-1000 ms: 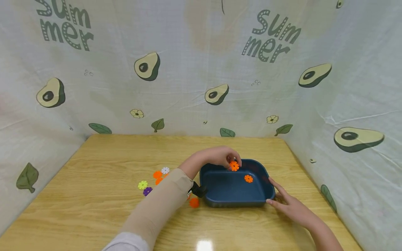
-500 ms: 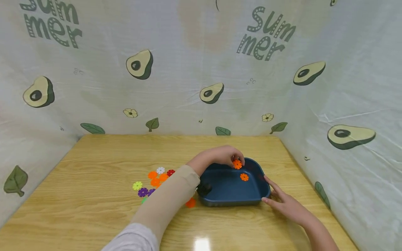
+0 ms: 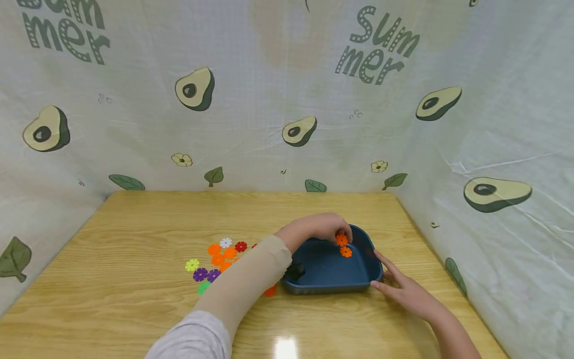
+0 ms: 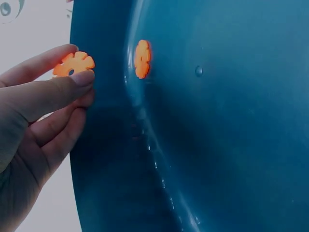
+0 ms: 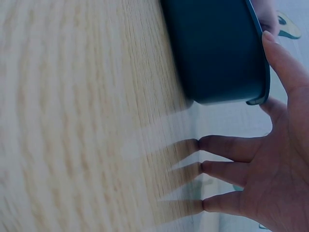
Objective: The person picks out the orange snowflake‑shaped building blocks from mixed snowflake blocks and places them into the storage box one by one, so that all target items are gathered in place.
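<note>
My left hand (image 3: 329,227) reaches over the back of a dark blue plastic tub (image 3: 334,288), pinching an orange notched plastic disc (image 4: 75,63) between thumb and fingers. A second orange notched disc (image 4: 142,59) lies inside the tub, just beyond the held one in the left wrist view. At the tub's right end is my right hand (image 3: 405,294), its thumb at the rim and index finger against the tub's edge. In the right wrist view its other fingers (image 5: 229,147) are stretched out straight with their tips down on the tabletop.
Several notched discs lie in a loose group left of the tub: white (image 3: 225,243), red (image 3: 240,247), orange (image 3: 217,259), yellow-green (image 3: 192,265), purple (image 3: 200,274) and green (image 3: 204,287). My left sleeve (image 3: 244,276) covers part of them. A printed cloth (image 3: 251,124) walls the wooden table (image 3: 148,234).
My left hand has lowered the pinched disc a little into the tub, toward the disc lying there. My right hand keeps its place at the tub's end. The head view has shifted slightly.
</note>
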Tool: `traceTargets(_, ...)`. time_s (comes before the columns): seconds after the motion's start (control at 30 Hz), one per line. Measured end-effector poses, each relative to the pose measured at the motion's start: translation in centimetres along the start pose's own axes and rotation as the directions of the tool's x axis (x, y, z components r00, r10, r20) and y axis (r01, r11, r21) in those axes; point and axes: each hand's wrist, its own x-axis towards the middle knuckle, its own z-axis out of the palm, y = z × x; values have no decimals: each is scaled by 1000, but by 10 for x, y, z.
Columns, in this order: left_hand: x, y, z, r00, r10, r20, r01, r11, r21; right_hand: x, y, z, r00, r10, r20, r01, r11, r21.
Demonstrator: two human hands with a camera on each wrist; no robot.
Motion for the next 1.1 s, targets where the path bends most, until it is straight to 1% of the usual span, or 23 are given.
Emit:
traceTargets(0.17,-1,1,4,999,-23,29,23,1000,9,0,0,1,1000,-3,-1,3,1000,3)
traceTargets(0.27,-2,3,7,998,-39,50,36,998,43,0,1,1,1000,-9,-6,9,1000,0)
traceTargets(0.4,-2,3,11,996,-43,74,37,996,82,-1,1,3,1000,-20,-18,20,1000,-11)
traceTargets(0.57,0,3,16,996,-50,77,42,994,102,-2,1,4,999,-40,-30,40,999,-20)
traceTargets(0.7,3,4,19,995,-57,80,48,992,119,-2,1,4,999,-34,-27,33,999,-18)
traceTargets(0.9,8,5,24,990,-89,109,69,981,179,-1,2,3,1000,-20,-23,20,1000,-16)
traceTargets(1.1,9,6,25,987,-117,115,95,979,183,0,0,2,1000,-13,-18,13,1000,-24)
